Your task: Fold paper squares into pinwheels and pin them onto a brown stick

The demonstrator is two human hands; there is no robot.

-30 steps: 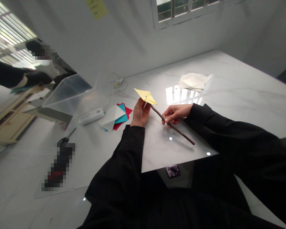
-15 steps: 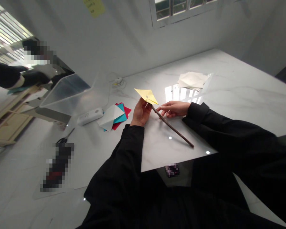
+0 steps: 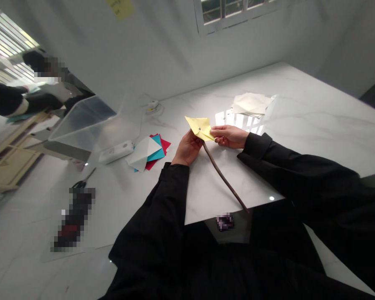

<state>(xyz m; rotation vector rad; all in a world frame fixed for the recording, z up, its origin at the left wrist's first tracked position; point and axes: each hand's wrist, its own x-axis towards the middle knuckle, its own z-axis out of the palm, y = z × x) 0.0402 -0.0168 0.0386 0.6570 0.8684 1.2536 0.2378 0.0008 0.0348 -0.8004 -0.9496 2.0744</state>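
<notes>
Slanting down-right from yellow paper (image 3: 203,126), brown stick (image 3: 222,175)

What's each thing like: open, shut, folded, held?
Yellow paper: folded, held up
Stick: slanting, lower end free
Left hand: closed under the yellow paper
Right hand: pinching the yellow paper's corner
Scissors: seem shut
Clear box: open on top
Coloured papers: overlapping
Pale papers: loosely stacked

Paper (image 3: 201,123) — seemingly on stick (image 3: 219,171)

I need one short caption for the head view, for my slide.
Left hand holds a stick topped with yellow paper; the right hand touches the paper's edge.
</notes>
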